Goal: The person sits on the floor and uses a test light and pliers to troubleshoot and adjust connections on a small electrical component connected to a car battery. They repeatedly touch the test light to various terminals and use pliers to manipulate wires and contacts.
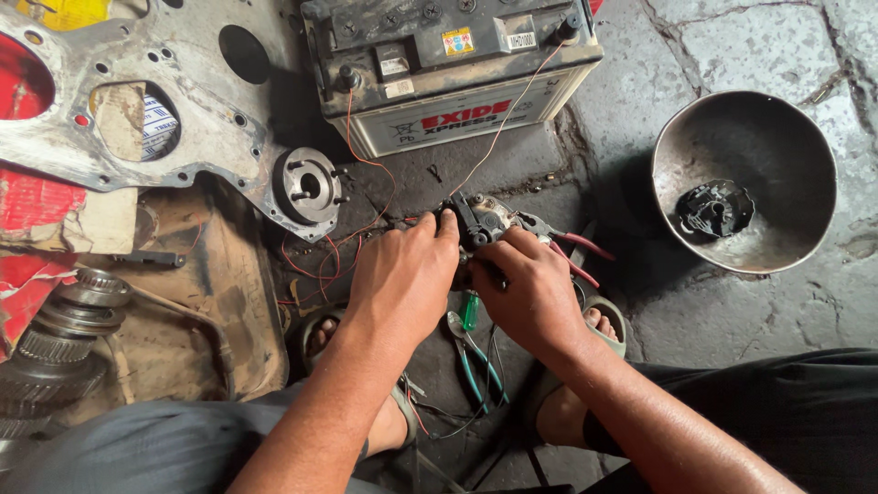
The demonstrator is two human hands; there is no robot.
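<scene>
Metal, dark with grease, makes up the small electrical assembly (pixel 480 224) gripped on the stone floor (pixel 732 46) between both hands. Left hand (pixel 402 279): fingers curled over the near-left side of the part, fingertips pressed on its top edge. Right hand (pixel 530 293): fingers closed around the near-right side, thumb tucked below; what the thumb presses is hidden. By its look the assembly is compact, rigid and fairly heavy for its bulk, and its oily skin is likely slippery; a hold on the solid body seems safer than on the thin red wires (pixel 357 155) that run off it, which are soft and would tear loose.

Just beyond the hands stands a car battery (pixel 448 69), a box with a grimy dark top and a white front carrying a wide printed panel in red lettering; small yellow and white rectangular stickers sit on its top face. Beyond the left hand lies a pitted metal plate (pixel 119 82) with round holes, and beside it a small round flange (pixel 309 186). Right of the right hand, well apart, sits a dented steel bowl (pixel 722 128) holding a black part (pixel 715 209). Green-handled pliers (pixel 476 352) lie just under the hands, red-handled pliers (pixel 567 247) beside the right hand.
</scene>
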